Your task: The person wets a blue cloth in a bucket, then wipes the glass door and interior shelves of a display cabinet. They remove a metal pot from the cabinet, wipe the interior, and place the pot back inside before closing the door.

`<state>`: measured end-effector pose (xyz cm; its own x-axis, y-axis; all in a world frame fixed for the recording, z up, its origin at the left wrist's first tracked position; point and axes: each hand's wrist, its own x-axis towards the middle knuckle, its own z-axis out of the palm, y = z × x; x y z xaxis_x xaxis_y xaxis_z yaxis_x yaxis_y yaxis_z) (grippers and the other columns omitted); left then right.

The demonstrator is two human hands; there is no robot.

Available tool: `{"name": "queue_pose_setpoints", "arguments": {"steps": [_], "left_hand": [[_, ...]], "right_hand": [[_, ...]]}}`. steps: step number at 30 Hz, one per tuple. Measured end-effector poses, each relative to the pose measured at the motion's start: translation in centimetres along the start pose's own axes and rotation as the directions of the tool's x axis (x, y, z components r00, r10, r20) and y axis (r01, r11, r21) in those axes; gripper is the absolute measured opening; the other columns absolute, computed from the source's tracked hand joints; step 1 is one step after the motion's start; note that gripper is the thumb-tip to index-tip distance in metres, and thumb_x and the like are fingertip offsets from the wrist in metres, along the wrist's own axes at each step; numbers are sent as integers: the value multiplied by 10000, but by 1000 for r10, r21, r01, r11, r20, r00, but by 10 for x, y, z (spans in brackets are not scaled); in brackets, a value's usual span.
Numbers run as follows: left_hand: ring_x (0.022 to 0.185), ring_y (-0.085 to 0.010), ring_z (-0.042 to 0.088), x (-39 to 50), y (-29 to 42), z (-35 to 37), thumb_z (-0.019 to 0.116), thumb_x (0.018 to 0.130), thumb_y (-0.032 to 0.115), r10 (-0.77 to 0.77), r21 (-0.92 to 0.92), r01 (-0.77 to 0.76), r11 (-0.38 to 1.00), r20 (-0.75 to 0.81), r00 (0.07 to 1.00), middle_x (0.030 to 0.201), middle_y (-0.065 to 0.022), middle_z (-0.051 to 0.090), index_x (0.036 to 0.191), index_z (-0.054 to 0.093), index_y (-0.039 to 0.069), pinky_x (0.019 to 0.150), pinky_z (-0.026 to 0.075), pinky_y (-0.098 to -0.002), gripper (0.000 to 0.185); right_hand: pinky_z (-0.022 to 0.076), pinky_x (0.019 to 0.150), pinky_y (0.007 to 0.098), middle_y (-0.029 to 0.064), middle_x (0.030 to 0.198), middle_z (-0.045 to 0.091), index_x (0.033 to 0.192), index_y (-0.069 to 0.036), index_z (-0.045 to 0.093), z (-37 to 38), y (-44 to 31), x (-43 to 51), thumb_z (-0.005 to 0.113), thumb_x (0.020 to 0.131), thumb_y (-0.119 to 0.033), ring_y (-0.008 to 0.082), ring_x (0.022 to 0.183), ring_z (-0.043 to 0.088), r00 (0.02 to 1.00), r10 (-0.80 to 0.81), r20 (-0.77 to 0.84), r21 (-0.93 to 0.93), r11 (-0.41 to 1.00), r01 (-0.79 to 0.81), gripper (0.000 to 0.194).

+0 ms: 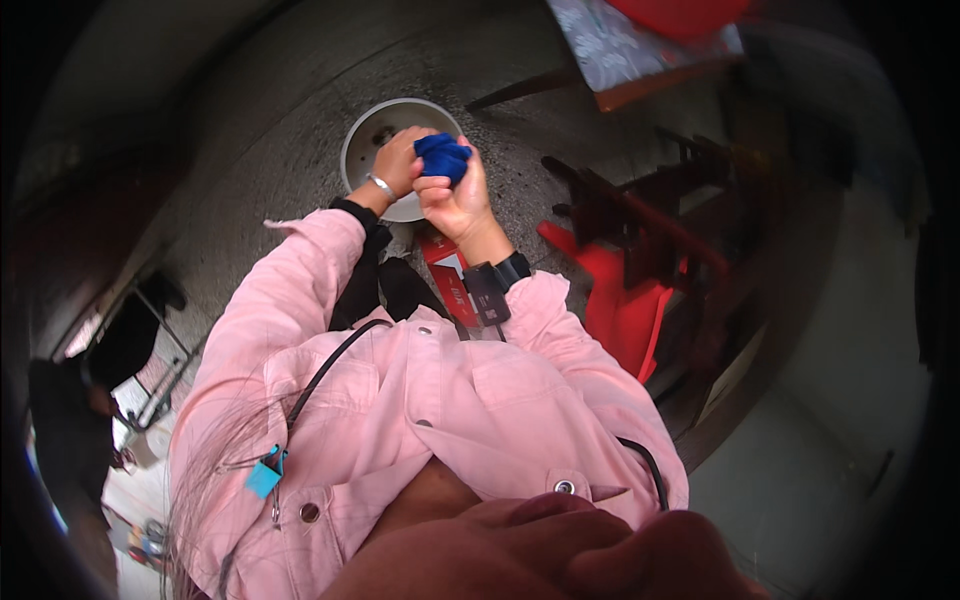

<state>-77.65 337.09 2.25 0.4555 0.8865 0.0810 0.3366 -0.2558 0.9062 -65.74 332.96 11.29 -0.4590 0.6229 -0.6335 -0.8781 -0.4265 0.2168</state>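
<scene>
A bunched blue cloth [442, 159] is squeezed between my two hands, above a pale round basin [349, 161] on the floor. My left hand [399, 159], with a silver bracelet at the wrist, grips the cloth from the left. From the right, the fingers of my right hand [459, 202] curl around it. Both forearms reach out in pink sleeves, and each wrist wears a black strap. Dark marks show on the basin's inside; my hands and forearms cover part of its near side.
Below the basin lies a red box [450, 289] bearing writing. To the right are a red plastic piece of furniture [626, 307] and dark wooden furniture [637, 202]. A table with a patterned cover [611, 45] stands at the top. Someone in dark clothing [64, 435] appears at the left.
</scene>
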Motion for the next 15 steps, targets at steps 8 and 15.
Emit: {"name": "queue_pose_setpoints", "arguments": {"steps": [8,15], "left_hand": [[779,-160,623,30,4,-17,671,711,332,-302,72,339,938,650,697,842,-111,664,886,635,44,652,471,-318,339],[667,-130,574,49,56,-22,654,728,200,-187,4,352,936,853,487,776,-38,615,914,603,39,583,473,-263,251]], "right_hand": [[422,907,434,100,1134,574,1130,-83,576,-6,-21,-50,566,829,-198,244,1045,538,600,-245,762,-521,-782,343,322],[264,1049,464,95,1298,446,1263,-137,473,-4,-40,-73,472,820,-154,250,1243,378,636,215,741,292,-956,-17,443]]}}
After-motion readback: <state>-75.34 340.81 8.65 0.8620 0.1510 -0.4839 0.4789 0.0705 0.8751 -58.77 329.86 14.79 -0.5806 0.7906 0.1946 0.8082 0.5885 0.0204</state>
